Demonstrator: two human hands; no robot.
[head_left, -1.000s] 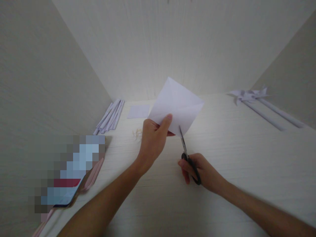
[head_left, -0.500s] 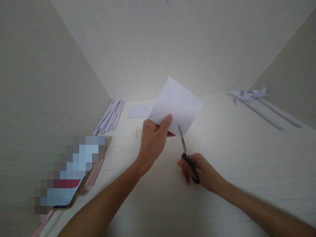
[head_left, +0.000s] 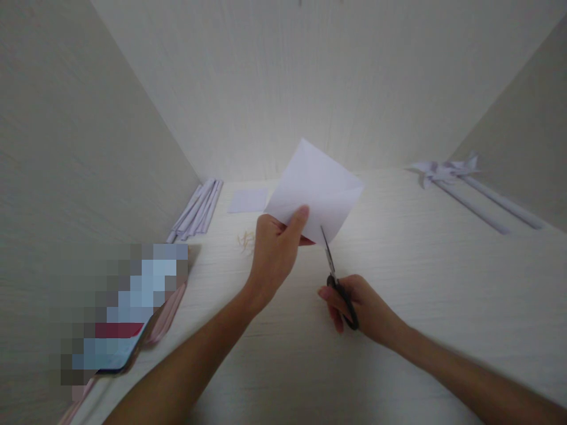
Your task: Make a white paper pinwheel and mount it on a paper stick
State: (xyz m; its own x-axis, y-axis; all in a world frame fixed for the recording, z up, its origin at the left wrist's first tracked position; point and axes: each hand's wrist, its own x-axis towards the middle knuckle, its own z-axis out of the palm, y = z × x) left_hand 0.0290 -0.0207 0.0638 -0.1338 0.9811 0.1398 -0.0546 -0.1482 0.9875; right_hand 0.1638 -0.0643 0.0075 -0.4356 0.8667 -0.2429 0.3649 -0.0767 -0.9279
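Observation:
My left hand (head_left: 274,251) pinches the lower left edge of a creased white paper square (head_left: 316,186) and holds it tilted above the white table (head_left: 398,283). My right hand (head_left: 358,307) grips black-handled scissors (head_left: 334,277). Their blades point up and away from me, with the tips touching the paper's lower edge just right of my left thumb.
Several rolled paper sticks (head_left: 199,208) lie at the back left beside a small paper square (head_left: 248,199). Two paper pinwheels (head_left: 443,171) on long sticks lie at the back right. A blurred phone (head_left: 119,307) rests on pinkish sheets at the left. White walls enclose three sides.
The scissors and my right hand have shifted very slightly to the left. The paper and my left hand stay nearly where they were.

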